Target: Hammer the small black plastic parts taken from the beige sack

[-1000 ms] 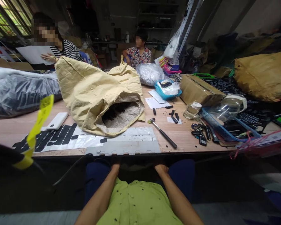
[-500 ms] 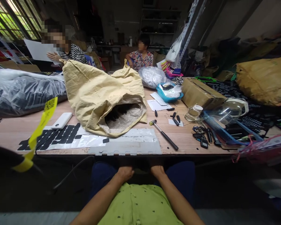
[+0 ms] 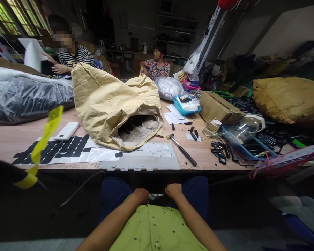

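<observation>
Below the table's front edge, my left hand (image 3: 141, 195) is closed in front of my lap, its fingers curled downward and mostly hidden. My right hand (image 3: 174, 191) is a closed fist near my right thigh, level with the left. Whatever either hand grips is hidden. Between them shows a small whitish patch (image 3: 156, 197) that I cannot identify. On the table above lies a large cream sack (image 3: 104, 101), its mouth facing me with dark pieces inside. A hammer (image 3: 183, 152) with a black handle lies right of a grey board (image 3: 143, 162).
Black strips (image 3: 73, 146) and a white power bank (image 3: 67, 131) lie at left. Toward the right are keys (image 3: 219, 153), a glass jar (image 3: 211, 128), a blue basket (image 3: 232, 139) and a cardboard box (image 3: 218, 106). Two people sit across the table. A yellow tag (image 3: 45, 134) hangs at left.
My right hand has come up slightly and shows more clearly as a fist. The view has shifted slightly. The person at far left has lowered and turned the white sheet.
</observation>
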A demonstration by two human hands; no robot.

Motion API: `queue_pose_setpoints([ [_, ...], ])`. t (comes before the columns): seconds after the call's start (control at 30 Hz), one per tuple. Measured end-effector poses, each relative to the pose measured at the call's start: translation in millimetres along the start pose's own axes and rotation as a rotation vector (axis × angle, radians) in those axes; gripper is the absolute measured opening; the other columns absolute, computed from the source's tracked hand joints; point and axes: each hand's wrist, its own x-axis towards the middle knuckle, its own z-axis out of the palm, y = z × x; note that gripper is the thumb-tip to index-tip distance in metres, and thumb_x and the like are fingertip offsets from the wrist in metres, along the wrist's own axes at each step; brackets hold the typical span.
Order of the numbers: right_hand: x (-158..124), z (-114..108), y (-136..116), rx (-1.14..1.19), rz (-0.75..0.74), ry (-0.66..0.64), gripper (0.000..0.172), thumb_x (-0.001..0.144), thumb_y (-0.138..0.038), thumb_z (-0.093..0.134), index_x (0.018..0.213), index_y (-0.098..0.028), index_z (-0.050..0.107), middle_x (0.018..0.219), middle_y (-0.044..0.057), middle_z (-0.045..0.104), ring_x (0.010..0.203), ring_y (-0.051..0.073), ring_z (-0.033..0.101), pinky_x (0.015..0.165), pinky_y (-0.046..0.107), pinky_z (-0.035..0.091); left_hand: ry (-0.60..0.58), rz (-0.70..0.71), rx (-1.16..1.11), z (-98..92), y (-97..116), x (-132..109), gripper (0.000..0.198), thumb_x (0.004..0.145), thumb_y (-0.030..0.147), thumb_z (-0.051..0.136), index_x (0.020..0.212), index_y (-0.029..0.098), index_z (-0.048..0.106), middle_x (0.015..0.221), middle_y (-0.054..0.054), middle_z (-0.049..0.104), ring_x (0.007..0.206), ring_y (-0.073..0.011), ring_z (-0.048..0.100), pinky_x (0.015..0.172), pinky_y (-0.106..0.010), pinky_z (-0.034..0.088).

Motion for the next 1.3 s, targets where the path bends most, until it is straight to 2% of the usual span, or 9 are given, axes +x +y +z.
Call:
queue_pose_setpoints([
  [0.23,-48.3,-35.6,3.6,0.205,-0.244,0.063,0.04,0.097,-0.033,0.04,0.114,-0.019,0.073,0.113,0.013,0.074,0.109,0.026,0.067,0.095,0.036,0.048,0.102,0.127,-0.063,-20.1,21.9,-20.4,0.032,0.082,0.037,0.067,0.111,0.025,0.074,0.111,-0.015,0.075,0.107,-0.033,0.07,0.091,-0.043,0.054],
  [0.33,-52.7,-58.9,24.4,0.609,-0.487,0.087,0.038,0.095,-0.037,0.044,0.117,-0.025,0.072,0.113,0.006,0.075,0.103,0.022,0.068,0.091,0.032,0.051,0.233,0.32,-0.255,-61.7,26.2,-38.3,0.031,0.084,0.05,0.064,0.101,0.028,0.077,0.097,-0.006,0.079,0.092,-0.0263,0.073,0.083,-0.034,0.054],
  [0.43,-34.2,-84.8,46.5,0.758,-0.348,0.419,0.04,0.094,-0.042,0.044,0.111,-0.023,0.074,0.109,0.008,0.075,0.099,0.024,0.067,0.088,0.033,0.051,0.445,0.403,-0.602,-124.3,22.6,-44.8,0.039,0.089,0.052,0.055,0.102,0.022,0.076,0.086,-0.004,0.078,0.077,-0.0192,0.07,0.072,-0.027,0.052],
  [0.53,-2.0,-103.1,58.7,0.618,-0.078,0.794,0.039,0.091,-0.033,0.043,0.114,-0.02,0.072,0.112,0.012,0.07,0.102,0.025,0.061,0.089,0.036,0.048,0.843,0.101,-0.785,-183.0,5.0,-35.2,0.038,0.091,0.042,0.053,0.11,0.015,0.072,0.091,-0.009,0.077,0.08,-0.0204,0.07,0.071,-0.028,0.052],
  [0.67,29.4,-102.0,54.3,0.391,0.168,0.9,0.037,0.087,-0.026,0.048,0.117,-0.018,0.069,0.11,0.013,0.066,0.098,0.026,0.054,0.082,0.037,0.041,1.176,-0.495,-0.755,-221.8,-36.3,-18.2,0.036,0.088,0.031,0.057,0.114,0.009,0.069,0.099,-0.017,0.075,0.097,-0.0295,0.07,0.085,-0.036,0.052],
  [0.8,32.7,-90.0,45.9,0.263,0.18,0.914,0.034,0.09,-0.025,0.049,0.118,-0.018,0.066,0.112,0.013,0.064,0.099,0.025,0.051,0.077,0.035,0.036,1.191,-0.739,-0.758,-228.4,-69.9,-10.4,0.039,0.089,0.032,0.056,0.116,0.006,0.067,0.104,-0.025,0.072,0.103,-0.0369,0.068,0.087,-0.043,0.052],
  [1.1,22.9,-91.8,43.9,0.232,0.181,0.88,0.032,0.091,-0.025,0.048,0.118,-0.019,0.064,0.111,0.012,0.061,0.099,0.025,0.049,0.079,0.035,0.036,1.167,-0.809,-0.759,-239.2,-84.5,-7.8,0.039,0.085,0.032,0.057,0.116,0.009,0.065,0.114,-0.028,0.066,0.112,-0.0436,0.061,0.088,-0.054,0.049],
  [1.2,22.1,-90.5,43.9,0.249,0.174,0.882,0.033,0.09,-0.025,0.048,0.118,-0.02,0.064,0.11,0.012,0.06,0.099,0.025,0.047,0.08,0.036,0.036,1.279,-0.633,-0.648,-219.0,-66.7,-18.0,0.037,0.086,0.036,0.055,0.114,0.014,0.066,0.105,-0.018,0.068,0.104,-0.0344,0.063,0.089,-0.044,0.05],
  [1.3,21.0,-90.5,43.3,0.268,0.185,0.862,0.035,0.091,-0.027,0.048,0.121,-0.02,0.064,0.107,0.012,0.058,0.098,0.026,0.048,0.079,0.036,0.037,1.201,-0.157,-0.41,-190.0,-36.7,-23.7,0.027,0.084,0.029,0.057,0.107,0.02,0.068,0.101,-0.008,0.066,0.096,-0.0246,0.063,0.086,-0.034,0.049],
])
